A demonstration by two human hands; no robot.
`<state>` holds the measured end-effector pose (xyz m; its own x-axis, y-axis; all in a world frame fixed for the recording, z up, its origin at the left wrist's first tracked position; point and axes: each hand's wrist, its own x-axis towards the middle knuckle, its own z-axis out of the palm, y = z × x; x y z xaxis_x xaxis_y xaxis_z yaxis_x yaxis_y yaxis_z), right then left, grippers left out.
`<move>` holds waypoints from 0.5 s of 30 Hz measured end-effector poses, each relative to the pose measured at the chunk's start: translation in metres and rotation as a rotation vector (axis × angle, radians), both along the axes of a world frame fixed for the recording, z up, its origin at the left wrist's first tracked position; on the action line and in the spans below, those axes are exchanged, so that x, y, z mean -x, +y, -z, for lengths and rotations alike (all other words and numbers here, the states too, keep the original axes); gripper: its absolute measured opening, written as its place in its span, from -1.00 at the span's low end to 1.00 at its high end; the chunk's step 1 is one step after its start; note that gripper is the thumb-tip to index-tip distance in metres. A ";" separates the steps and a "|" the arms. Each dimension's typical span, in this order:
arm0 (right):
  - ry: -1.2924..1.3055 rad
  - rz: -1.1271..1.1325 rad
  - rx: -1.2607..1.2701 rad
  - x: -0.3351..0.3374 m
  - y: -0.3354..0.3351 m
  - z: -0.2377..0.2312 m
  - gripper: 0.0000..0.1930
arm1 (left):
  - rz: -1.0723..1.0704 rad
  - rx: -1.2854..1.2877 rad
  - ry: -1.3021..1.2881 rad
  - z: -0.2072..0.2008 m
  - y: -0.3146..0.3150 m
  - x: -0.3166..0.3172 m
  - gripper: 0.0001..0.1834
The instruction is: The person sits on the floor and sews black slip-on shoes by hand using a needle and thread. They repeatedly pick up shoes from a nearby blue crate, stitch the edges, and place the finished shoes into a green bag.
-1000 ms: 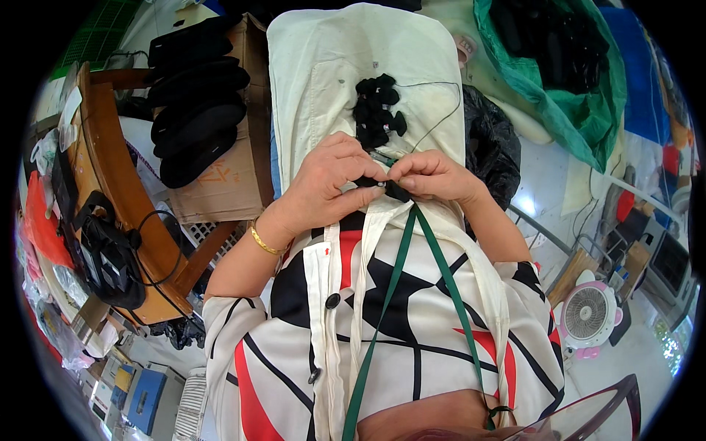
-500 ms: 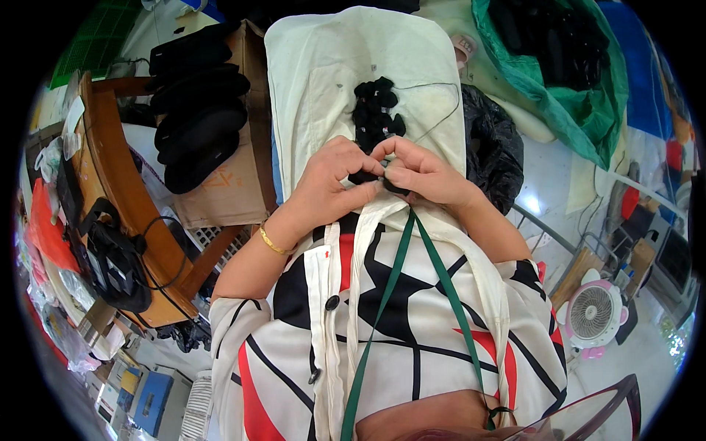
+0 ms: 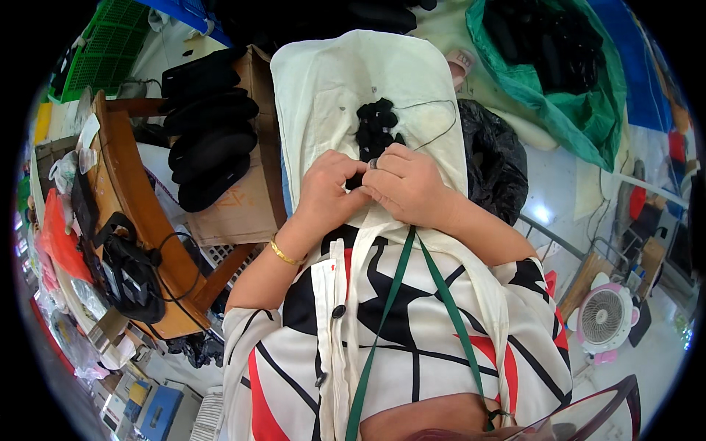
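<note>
Both hands meet over the near part of a cream cloth-covered surface (image 3: 316,92). My left hand (image 3: 329,189) is closed, its thumb and forefinger pinching a small black fabric piece (image 3: 355,181). Against it presses my right hand (image 3: 413,185), back upward, fingers folded in at the same piece; a dark ring-like band shows at its fingers. What lies under the right fingers is hidden. Just beyond the hands rests a clump of small black fabric pieces (image 3: 376,121). A thin dark cord (image 3: 450,110) curves out from that clump to the right.
Left of the surface, several black padded pieces (image 3: 213,140) lie over a cardboard box (image 3: 239,213), beside a wooden frame (image 3: 140,213) with a black bag (image 3: 129,268). On the right are a black plastic bag (image 3: 493,162), a green sack (image 3: 544,103) of black items and a fan (image 3: 604,314).
My right hand has turned over, its back now facing up and its fingers folded at the left fingertips. The whole view has shifted slightly, so the surroundings appear lower.
</note>
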<state>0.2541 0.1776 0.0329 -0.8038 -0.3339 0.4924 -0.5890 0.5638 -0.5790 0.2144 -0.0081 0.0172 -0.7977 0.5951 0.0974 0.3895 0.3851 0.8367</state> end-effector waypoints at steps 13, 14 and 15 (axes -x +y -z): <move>-0.658 0.253 1.520 -0.019 0.119 -0.053 -0.84 | -0.069 -0.003 0.242 -0.004 -0.009 0.006 -0.86; -0.644 0.164 1.922 -0.022 0.157 -0.057 -0.83 | -0.078 0.008 0.251 -0.004 -0.012 0.006 -0.86; -0.474 0.270 1.961 -0.026 0.176 -0.071 -0.81 | -0.094 0.024 0.259 -0.003 -0.017 0.005 -0.87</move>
<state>0.2796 0.3540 0.1042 -0.8794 0.4039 -0.2520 -0.2643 -0.8545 -0.4471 0.2092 -0.0247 0.0198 -0.7995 0.5246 0.2925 0.5513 0.4478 0.7039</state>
